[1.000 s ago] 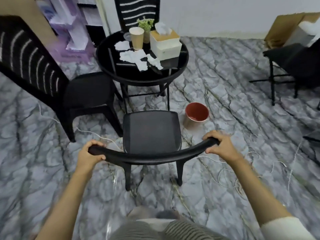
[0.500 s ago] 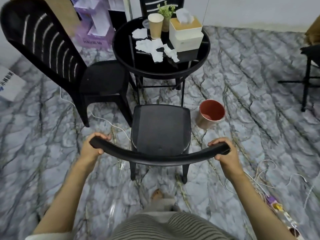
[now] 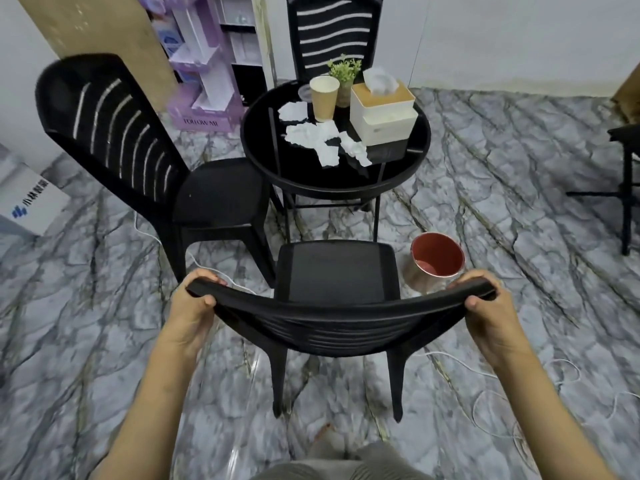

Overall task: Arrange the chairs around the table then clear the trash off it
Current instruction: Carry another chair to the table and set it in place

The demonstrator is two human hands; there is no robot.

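Note:
A black plastic chair (image 3: 336,271) stands right in front of me, its seat facing the round black table (image 3: 301,178). My left hand (image 3: 192,306) grips the left end of its curved backrest and my right hand (image 3: 488,313) grips the right end. Crumpled white tissues (image 3: 313,135) lie on the tabletop beside a brown paper cup (image 3: 323,98). A second black chair (image 3: 145,168) sits at the table's left and a third (image 3: 332,36) stands behind the table.
A white tissue box (image 3: 382,109) and a small potted plant (image 3: 344,77) stand on the table. A red-lined bin (image 3: 434,263) sits on the marble floor right of my chair. White cables (image 3: 485,375) trail on the floor at right. Purple shelving (image 3: 204,64) stands at back left.
The chair in my hands has come closer to the table, and the view has swung left. Both hands keep their grip on the backrest ends.

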